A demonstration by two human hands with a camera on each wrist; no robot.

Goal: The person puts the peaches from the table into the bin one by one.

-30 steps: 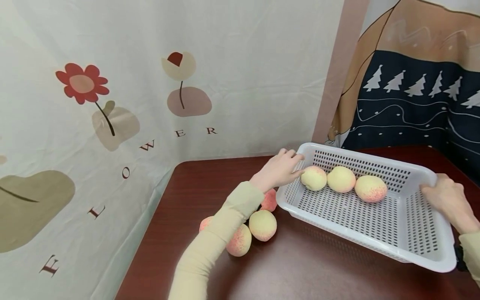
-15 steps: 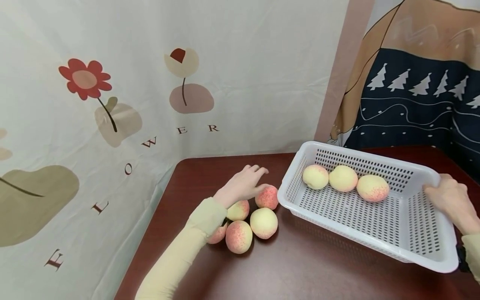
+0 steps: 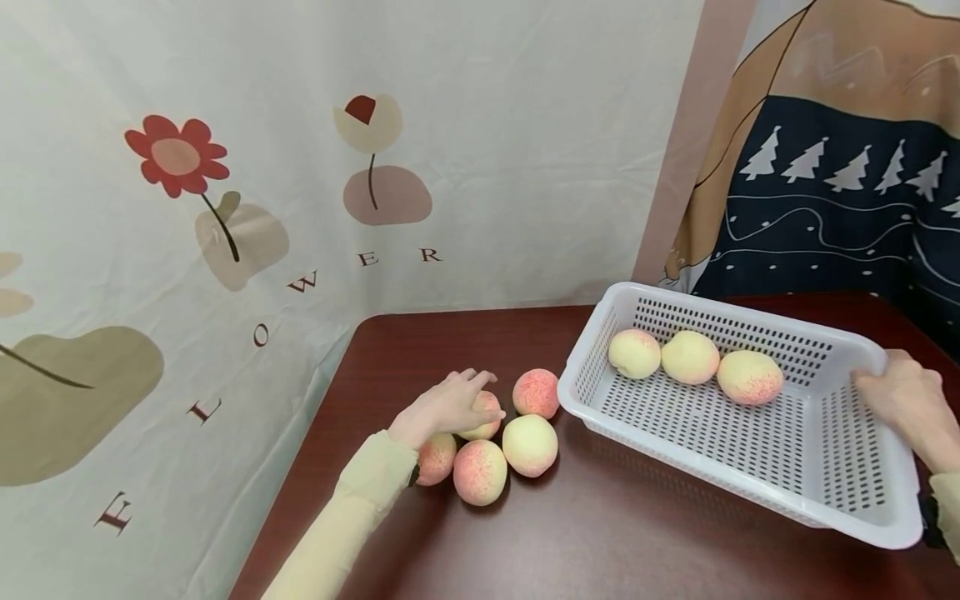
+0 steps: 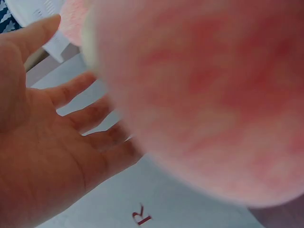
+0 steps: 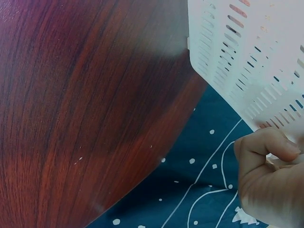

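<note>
My left hand (image 3: 442, 407) hovers over a cluster of several peaches on the table, its fingers spread around the far side of one peach (image 3: 486, 410). In the left wrist view that palm (image 4: 52, 137) faces the camera with fingers extended, and a blurred peach (image 4: 204, 95) fills the right side. At the right, my right hand (image 3: 903, 404) grips the end rim of a white perforated plastic basket (image 3: 712, 469). The right wrist view shows its thumb and fingers (image 5: 266, 147) curled over the rim. Three pale yellow-pink peaches (image 3: 690, 357) lie in a row inside the basket.
A redder peach (image 3: 537, 393) sits close to the basket's left corner, with a yellow peach (image 3: 530, 446) in front of it. The dark reddish wooden table (image 3: 600, 533) ends at a white flower-print cloth (image 3: 510, 208) and a navy tree-print cloth (image 3: 825, 225) behind.
My left hand has left the basket's left end and moved left and down to the peaches on the table. My right hand keeps its grip on the basket.
</note>
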